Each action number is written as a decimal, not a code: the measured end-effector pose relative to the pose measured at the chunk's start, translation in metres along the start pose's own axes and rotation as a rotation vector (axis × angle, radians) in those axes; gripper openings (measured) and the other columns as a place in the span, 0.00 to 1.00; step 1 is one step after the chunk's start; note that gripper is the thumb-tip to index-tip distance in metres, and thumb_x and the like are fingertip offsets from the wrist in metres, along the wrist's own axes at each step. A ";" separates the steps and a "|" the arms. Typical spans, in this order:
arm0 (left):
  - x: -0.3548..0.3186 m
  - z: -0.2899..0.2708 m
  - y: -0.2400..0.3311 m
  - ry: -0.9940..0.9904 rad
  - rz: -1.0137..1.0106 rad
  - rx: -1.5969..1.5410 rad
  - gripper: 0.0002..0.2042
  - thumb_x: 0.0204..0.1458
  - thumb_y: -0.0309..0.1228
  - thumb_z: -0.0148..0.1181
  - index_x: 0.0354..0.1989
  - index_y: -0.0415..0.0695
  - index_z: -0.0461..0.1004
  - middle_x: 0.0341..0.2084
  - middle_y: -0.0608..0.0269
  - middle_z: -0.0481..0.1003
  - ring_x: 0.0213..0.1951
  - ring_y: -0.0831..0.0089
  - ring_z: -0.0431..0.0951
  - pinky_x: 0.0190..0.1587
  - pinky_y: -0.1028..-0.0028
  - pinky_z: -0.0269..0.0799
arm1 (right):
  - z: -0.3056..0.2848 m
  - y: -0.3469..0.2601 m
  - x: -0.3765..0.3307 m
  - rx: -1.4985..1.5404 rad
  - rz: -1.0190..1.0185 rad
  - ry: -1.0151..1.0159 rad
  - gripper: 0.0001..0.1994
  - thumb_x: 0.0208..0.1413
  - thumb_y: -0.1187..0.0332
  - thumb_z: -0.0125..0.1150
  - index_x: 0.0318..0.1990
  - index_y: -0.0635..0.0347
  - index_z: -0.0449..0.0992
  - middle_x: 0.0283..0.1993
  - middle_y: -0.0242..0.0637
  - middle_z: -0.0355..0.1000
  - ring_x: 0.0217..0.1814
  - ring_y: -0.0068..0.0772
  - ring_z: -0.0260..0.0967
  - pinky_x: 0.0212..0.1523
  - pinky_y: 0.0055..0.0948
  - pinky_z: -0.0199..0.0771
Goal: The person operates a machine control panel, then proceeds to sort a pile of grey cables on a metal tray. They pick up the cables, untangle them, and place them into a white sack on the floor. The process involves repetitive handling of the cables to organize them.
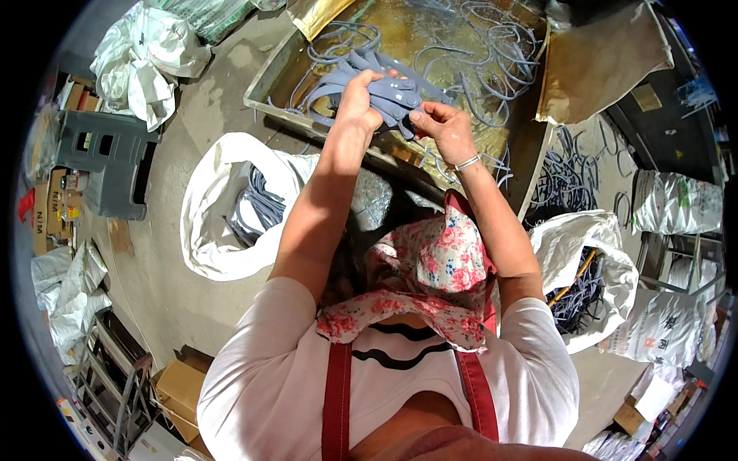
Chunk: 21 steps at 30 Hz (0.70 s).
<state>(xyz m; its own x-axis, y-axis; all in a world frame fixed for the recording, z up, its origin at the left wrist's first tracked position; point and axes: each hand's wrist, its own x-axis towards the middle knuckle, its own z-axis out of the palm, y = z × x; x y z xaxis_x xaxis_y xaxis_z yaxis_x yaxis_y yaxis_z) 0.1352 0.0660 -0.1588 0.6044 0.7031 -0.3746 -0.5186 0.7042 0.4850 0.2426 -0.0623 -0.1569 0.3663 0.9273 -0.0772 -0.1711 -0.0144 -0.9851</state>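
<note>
A thick bundle of grey-blue, rubbery-looking flat straps (392, 94) hangs over the near edge of a shallow metal-rimmed tray (265, 77). My left hand (357, 104) is wrapped round the bundle, its fingers partly hidden behind the straps. At the bundle's right side, my right hand (447, 129) pinches the end of one strap between thumb and fingers. Inside the tray, on a wet-looking brownish surface, lie loose loops of thin grey strip (500, 65), mostly beyond and right of my hands.
An open white sack (204, 230) with long grey straps stands at my left. At my right another white sack (619, 238) holds dark thin scraps, with a scrap pile (567, 180) beyond. A grey plastic stool (104, 165) and a cardboard sheet (603, 61) flank the area.
</note>
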 end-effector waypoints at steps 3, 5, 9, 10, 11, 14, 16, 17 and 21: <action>-0.009 0.009 0.002 -0.072 0.021 -0.030 0.19 0.46 0.25 0.43 0.50 0.36 0.59 0.41 0.50 0.70 0.43 0.54 0.71 0.49 0.56 0.66 | -0.004 -0.001 -0.001 -0.059 -0.080 0.008 0.10 0.48 0.73 0.61 0.36 0.71 0.72 0.26 0.32 0.71 0.24 0.18 0.66 0.26 0.18 0.68; -0.010 0.011 0.001 -0.136 0.075 -0.050 0.20 0.46 0.25 0.42 0.50 0.36 0.58 0.43 0.50 0.69 0.45 0.54 0.70 0.51 0.54 0.64 | -0.004 -0.001 -0.001 -0.085 -0.119 0.062 0.10 0.49 0.74 0.59 0.38 0.72 0.71 0.27 0.33 0.71 0.25 0.19 0.66 0.27 0.19 0.69; -0.012 0.007 0.005 -0.242 0.083 -0.131 0.22 0.44 0.25 0.43 0.51 0.35 0.58 0.46 0.49 0.68 0.47 0.53 0.68 0.55 0.56 0.60 | -0.011 -0.005 0.000 0.024 -0.141 0.149 0.10 0.52 0.75 0.54 0.41 0.70 0.70 0.29 0.34 0.70 0.26 0.20 0.67 0.28 0.19 0.71; -0.011 0.006 0.006 -0.247 0.047 -0.168 0.21 0.43 0.25 0.43 0.49 0.34 0.60 0.45 0.49 0.68 0.47 0.52 0.68 0.54 0.57 0.62 | -0.014 -0.003 0.003 0.047 -0.162 0.146 0.10 0.53 0.75 0.52 0.41 0.69 0.70 0.29 0.33 0.69 0.25 0.20 0.67 0.26 0.19 0.71; -0.010 0.004 0.006 -0.268 0.013 -0.124 0.21 0.44 0.26 0.43 0.49 0.34 0.61 0.45 0.49 0.69 0.47 0.52 0.69 0.54 0.57 0.62 | -0.017 -0.002 0.003 0.023 -0.157 0.140 0.10 0.53 0.75 0.52 0.41 0.69 0.70 0.29 0.33 0.69 0.25 0.20 0.67 0.26 0.19 0.71; -0.004 0.000 0.002 -0.154 0.004 -0.010 0.20 0.47 0.30 0.47 0.48 0.32 0.63 0.45 0.49 0.69 0.45 0.54 0.70 0.52 0.61 0.65 | -0.019 -0.003 0.002 -0.005 -0.136 0.140 0.10 0.53 0.73 0.50 0.41 0.68 0.71 0.26 0.31 0.68 0.21 0.19 0.65 0.23 0.18 0.69; -0.012 0.010 0.002 -0.076 0.056 0.128 0.19 0.48 0.32 0.49 0.47 0.32 0.65 0.42 0.51 0.70 0.45 0.56 0.71 0.50 0.62 0.66 | -0.021 -0.002 0.001 -0.061 -0.117 0.112 0.10 0.53 0.72 0.50 0.40 0.67 0.72 0.24 0.30 0.68 0.20 0.18 0.65 0.22 0.18 0.67; -0.018 0.020 0.000 -0.048 0.081 0.196 0.19 0.49 0.32 0.50 0.46 0.32 0.66 0.41 0.51 0.71 0.44 0.58 0.71 0.49 0.62 0.67 | -0.023 -0.006 0.000 -0.094 -0.113 0.104 0.10 0.53 0.72 0.50 0.40 0.66 0.73 0.23 0.30 0.68 0.19 0.17 0.64 0.21 0.18 0.67; 0.009 -0.015 -0.010 -0.173 0.044 0.053 0.10 0.49 0.27 0.54 0.38 0.37 0.69 0.33 0.56 0.73 0.38 0.62 0.74 0.45 0.64 0.69 | -0.020 0.004 0.005 -0.270 -0.097 0.105 0.11 0.51 0.67 0.53 0.39 0.64 0.74 0.19 0.27 0.66 0.17 0.17 0.63 0.19 0.20 0.62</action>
<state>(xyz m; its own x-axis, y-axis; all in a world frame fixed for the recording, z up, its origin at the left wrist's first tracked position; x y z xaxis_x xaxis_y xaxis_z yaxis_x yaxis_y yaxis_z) 0.1365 0.0663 -0.1790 0.6795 0.7022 -0.2128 -0.5166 0.6638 0.5408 0.2620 -0.0654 -0.1638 0.4636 0.8859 0.0178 0.1137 -0.0395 -0.9927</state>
